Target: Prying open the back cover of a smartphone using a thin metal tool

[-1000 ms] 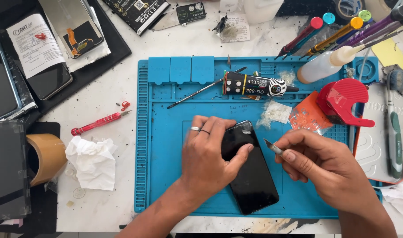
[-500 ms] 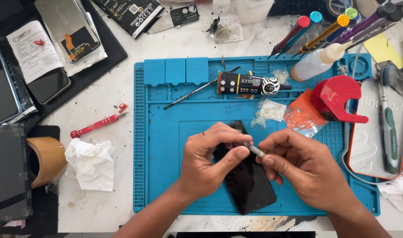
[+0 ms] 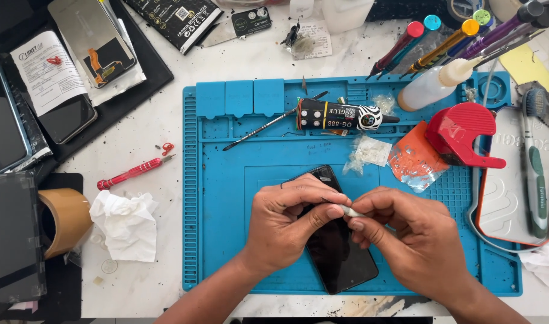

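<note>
The right hand (image 3: pixel 418 240) has its grip closed on a small pale tool (image 3: pixel 350 210), tip pinched at the phone's edge. The left hand (image 3: pixel 292 219) closes over the black phone (image 3: pixel 340 258), apparently steadying it flat on the blue mat (image 3: pixel 226 198). Beyond lie a glue tube (image 3: pixel 337 115), a red tape dispenser (image 3: pixel 460 133), and, on the table (image 3: pixel 166 126), a red screwdriver (image 3: pixel 133 173) and a crumpled tissue (image 3: pixel 125 223).
</note>
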